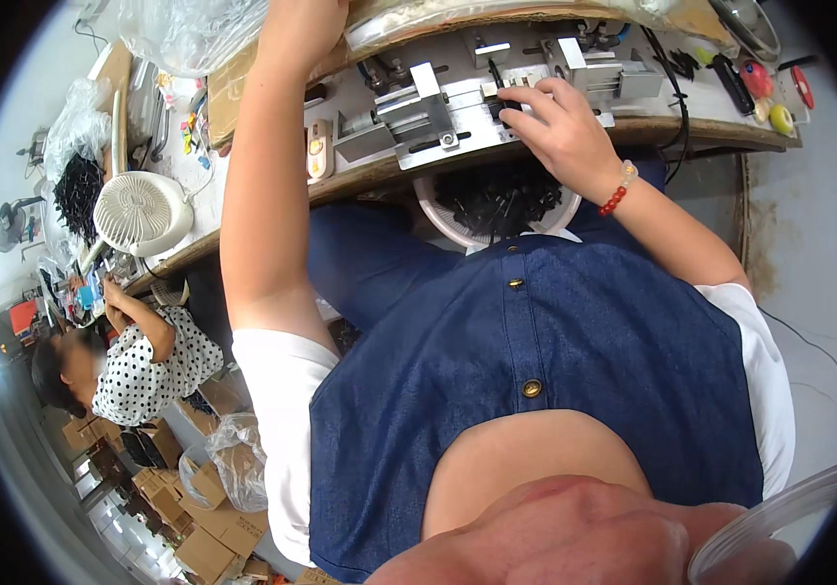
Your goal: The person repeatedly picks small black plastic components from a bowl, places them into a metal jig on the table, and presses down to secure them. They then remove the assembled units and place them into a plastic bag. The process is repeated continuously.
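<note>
Bench: we sit at a cluttered wooden workbench [653, 129]; white fan [140, 212] left.
Room: a co-worker [136, 366], cardboard boxes [206, 531].
Metal jig [458, 102]: long axis runs across the bench.
Right hand [563, 127]: fingers pinching a small black part [509, 104] on the jig.
Left hand [306, 24]: raised; we cannot tell its grip.

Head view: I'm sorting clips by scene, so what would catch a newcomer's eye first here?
The right hand with a red bead bracelet presses a small black part on the metal jig at the bench edge. Just below sits a white bowl of black parts. The left arm reaches up out of view; a white desk fan stands at left.
</note>
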Demonstrator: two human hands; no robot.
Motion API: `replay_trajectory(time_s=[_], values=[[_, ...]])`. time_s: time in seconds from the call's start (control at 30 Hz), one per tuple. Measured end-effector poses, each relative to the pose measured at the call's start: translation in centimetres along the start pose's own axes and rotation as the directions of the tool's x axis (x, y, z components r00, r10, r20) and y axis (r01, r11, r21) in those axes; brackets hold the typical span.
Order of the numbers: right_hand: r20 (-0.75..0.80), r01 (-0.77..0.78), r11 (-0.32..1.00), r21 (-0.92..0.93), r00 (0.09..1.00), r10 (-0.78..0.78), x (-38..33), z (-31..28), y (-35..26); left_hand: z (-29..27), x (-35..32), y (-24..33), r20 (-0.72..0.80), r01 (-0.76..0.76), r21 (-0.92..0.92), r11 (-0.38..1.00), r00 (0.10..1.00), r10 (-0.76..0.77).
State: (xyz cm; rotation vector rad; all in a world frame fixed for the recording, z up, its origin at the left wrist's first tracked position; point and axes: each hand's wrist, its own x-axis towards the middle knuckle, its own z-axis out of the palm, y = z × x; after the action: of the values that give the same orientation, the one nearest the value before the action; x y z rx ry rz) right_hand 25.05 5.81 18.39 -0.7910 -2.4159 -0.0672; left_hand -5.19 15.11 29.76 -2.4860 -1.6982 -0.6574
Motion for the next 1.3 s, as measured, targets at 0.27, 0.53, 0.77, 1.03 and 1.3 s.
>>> replay_trajectory(time_s=[0.27,0.53,0.77,1.03,1.3], values=[[-0.024,0.038,0.996,0.075,0.999,-0.037,1.3,-1.2,0.4,-2.6,-2.0,3.2,0.105,0.132,-0.193,0.972,0.988,-0.114],[-0.134,-0.073,0.997,-0.031,0.989,0.068,10.0,-5.3,11.9,4.0,-9.2,10.2,-0.371,-0.254,-0.440,0.861,0.925,0.083],[0.202,-0.075,0.992,0.104,0.978,0.053,13.3,-4.7,15.0,10.7,-13.5,13.3,-0.277,-0.057,-0.482,0.874,0.957,-0.091],[0.063,-0.192,0.822,0.536,0.980,0.188,9.5,-8.1,13.3,12.5,-12.9,13.3,-0.302,-0.055,-0.410,0.910,0.950,-0.078],[0.038,-0.327,0.390,0.861,0.806,0.591,6.8,-7.4,11.9,11.7,-12.5,13.8,-0.278,-0.021,-0.396,0.918,0.956,-0.098]])
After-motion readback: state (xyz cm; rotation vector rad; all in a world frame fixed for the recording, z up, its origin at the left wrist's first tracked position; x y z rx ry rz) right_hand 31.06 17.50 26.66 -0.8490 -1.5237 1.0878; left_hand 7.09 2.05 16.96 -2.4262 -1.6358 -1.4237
